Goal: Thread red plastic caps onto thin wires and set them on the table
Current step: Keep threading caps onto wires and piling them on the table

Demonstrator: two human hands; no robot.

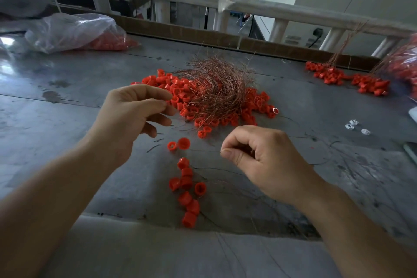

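On the grey table (67, 101), head view, the left hand (133, 117) hovers with fingers loosely apart beside the heap of red caps (180, 95) and tangled wires (216, 83). The right hand (259, 156) pinches thumb to forefinger, apparently on a wire too fine to confirm. A threaded string of caps (187, 189) lies between the wrists. Next likely calls for picking one cap; bare tabletop nearby leaves room.

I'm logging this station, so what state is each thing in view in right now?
left hand: raised, fingertips pinched, no cap in it
right hand: closed in a pinch, perhaps on a thin wire
wire bundle: loose tangle on the cap pile
short line of caps: lying on the table
plastic bag: slumped, caps inside
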